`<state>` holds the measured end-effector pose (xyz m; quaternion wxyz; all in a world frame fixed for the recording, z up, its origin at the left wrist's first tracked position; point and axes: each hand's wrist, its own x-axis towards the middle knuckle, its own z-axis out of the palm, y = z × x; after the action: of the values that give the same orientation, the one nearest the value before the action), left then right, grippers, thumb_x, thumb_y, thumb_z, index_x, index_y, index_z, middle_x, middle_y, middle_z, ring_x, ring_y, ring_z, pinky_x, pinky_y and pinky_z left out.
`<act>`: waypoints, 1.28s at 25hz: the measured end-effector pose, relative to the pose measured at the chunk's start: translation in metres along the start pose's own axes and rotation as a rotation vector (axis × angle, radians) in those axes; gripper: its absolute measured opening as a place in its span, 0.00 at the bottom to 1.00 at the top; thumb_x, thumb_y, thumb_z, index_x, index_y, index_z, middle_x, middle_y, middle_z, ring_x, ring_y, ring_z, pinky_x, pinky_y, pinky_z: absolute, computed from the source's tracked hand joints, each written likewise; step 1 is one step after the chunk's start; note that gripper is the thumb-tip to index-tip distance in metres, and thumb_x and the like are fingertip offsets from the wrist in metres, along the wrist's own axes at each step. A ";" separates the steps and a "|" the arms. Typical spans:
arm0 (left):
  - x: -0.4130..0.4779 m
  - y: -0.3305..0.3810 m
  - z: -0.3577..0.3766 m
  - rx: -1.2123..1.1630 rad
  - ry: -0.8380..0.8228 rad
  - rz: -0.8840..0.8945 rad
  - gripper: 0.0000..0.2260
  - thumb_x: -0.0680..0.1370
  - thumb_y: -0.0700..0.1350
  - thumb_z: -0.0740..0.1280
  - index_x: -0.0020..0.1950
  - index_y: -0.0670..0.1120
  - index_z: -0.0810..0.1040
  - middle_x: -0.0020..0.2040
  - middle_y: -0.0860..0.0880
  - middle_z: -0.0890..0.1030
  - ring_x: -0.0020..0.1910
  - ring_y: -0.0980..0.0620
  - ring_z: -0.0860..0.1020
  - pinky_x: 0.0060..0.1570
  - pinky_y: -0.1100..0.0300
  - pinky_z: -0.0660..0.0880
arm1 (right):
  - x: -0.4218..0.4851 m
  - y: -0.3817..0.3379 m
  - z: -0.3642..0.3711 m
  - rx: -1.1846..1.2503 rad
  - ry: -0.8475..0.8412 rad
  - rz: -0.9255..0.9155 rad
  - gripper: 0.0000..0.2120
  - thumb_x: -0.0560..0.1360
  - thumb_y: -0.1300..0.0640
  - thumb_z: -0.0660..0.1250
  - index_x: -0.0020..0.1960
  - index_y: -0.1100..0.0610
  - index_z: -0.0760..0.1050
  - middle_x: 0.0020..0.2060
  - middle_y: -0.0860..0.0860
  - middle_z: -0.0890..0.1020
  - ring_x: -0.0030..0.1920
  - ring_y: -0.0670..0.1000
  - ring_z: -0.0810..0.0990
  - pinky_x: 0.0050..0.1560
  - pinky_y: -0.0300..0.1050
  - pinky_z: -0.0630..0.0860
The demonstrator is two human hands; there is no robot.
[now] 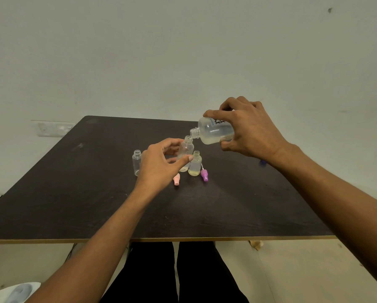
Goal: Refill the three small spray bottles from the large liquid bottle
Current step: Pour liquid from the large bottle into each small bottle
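While right hand (246,127) tips large bottle (216,131), small bottle (185,154) steadied

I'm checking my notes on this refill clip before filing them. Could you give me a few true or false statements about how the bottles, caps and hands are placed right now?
1. The right hand holds the large bottle tipped, neck toward a small bottle. True.
2. The left hand steadies the middle small bottle. True.
3. All three small bottles have their spray caps on. False: all three necks are open; the pink cap and purple cap lie on the table.
4. The leftmost small bottle is full of yellowish liquid. False: it looks empty.
5. The rightmost small bottle holds some yellowish liquid. True.
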<state>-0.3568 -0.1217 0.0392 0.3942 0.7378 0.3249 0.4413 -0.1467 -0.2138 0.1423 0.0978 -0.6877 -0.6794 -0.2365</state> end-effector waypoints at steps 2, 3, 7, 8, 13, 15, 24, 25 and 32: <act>0.000 0.000 0.000 0.006 0.001 0.000 0.22 0.72 0.50 0.80 0.64 0.50 0.83 0.56 0.55 0.85 0.56 0.60 0.83 0.55 0.57 0.83 | 0.000 0.000 0.000 -0.001 0.000 0.001 0.37 0.69 0.49 0.79 0.76 0.41 0.72 0.61 0.50 0.77 0.64 0.55 0.74 0.64 0.57 0.69; 0.000 0.000 0.000 0.009 0.001 -0.001 0.22 0.72 0.50 0.80 0.65 0.50 0.83 0.56 0.54 0.85 0.56 0.60 0.83 0.56 0.57 0.83 | 0.000 0.000 0.000 -0.001 -0.001 0.001 0.37 0.69 0.49 0.79 0.76 0.41 0.71 0.61 0.50 0.77 0.64 0.55 0.74 0.64 0.57 0.69; 0.001 -0.002 0.000 0.000 0.001 0.007 0.21 0.72 0.50 0.80 0.64 0.50 0.83 0.55 0.54 0.85 0.55 0.60 0.83 0.55 0.56 0.83 | 0.000 0.001 0.002 0.006 0.005 0.000 0.37 0.69 0.49 0.79 0.75 0.41 0.72 0.61 0.50 0.77 0.63 0.55 0.74 0.63 0.56 0.69; 0.001 -0.002 0.000 0.001 0.001 0.006 0.21 0.72 0.50 0.80 0.64 0.50 0.83 0.55 0.55 0.85 0.55 0.60 0.83 0.55 0.57 0.83 | 0.000 0.001 0.002 0.005 0.003 0.001 0.37 0.69 0.49 0.79 0.75 0.41 0.72 0.61 0.50 0.77 0.63 0.54 0.74 0.63 0.56 0.69; 0.001 -0.002 0.000 -0.005 0.001 0.006 0.21 0.72 0.50 0.80 0.64 0.50 0.83 0.55 0.55 0.85 0.55 0.60 0.83 0.55 0.57 0.83 | 0.000 0.002 0.001 0.005 0.006 0.002 0.37 0.69 0.49 0.79 0.75 0.42 0.72 0.61 0.50 0.77 0.64 0.55 0.74 0.64 0.57 0.69; 0.001 -0.001 0.000 0.001 0.001 0.008 0.22 0.72 0.50 0.80 0.64 0.50 0.83 0.55 0.55 0.85 0.55 0.61 0.83 0.55 0.58 0.83 | -0.001 0.001 0.001 0.005 0.005 0.002 0.37 0.69 0.49 0.79 0.75 0.41 0.72 0.61 0.50 0.77 0.64 0.55 0.74 0.64 0.56 0.69; 0.002 -0.002 0.000 -0.005 -0.004 0.010 0.21 0.72 0.50 0.80 0.64 0.50 0.83 0.55 0.55 0.85 0.55 0.60 0.83 0.55 0.58 0.83 | -0.002 0.001 0.001 0.003 0.010 0.000 0.36 0.69 0.50 0.79 0.75 0.41 0.72 0.60 0.50 0.77 0.63 0.55 0.74 0.64 0.57 0.69; 0.001 -0.002 0.000 -0.007 -0.003 0.009 0.21 0.72 0.50 0.80 0.64 0.50 0.83 0.55 0.55 0.85 0.55 0.60 0.83 0.55 0.57 0.83 | -0.002 0.001 0.001 0.000 0.009 -0.001 0.36 0.69 0.49 0.79 0.75 0.41 0.72 0.61 0.50 0.77 0.63 0.55 0.74 0.64 0.57 0.69; 0.002 0.000 -0.001 -0.002 0.005 0.016 0.21 0.72 0.50 0.80 0.63 0.50 0.84 0.54 0.56 0.86 0.54 0.61 0.83 0.55 0.59 0.83 | 0.000 0.001 0.000 -0.001 0.016 -0.004 0.36 0.69 0.50 0.79 0.75 0.41 0.72 0.60 0.50 0.77 0.63 0.55 0.74 0.64 0.57 0.69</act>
<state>-0.3567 -0.1200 0.0396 0.3908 0.7389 0.3194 0.4464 -0.1458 -0.2141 0.1422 0.1025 -0.6847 -0.6796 -0.2425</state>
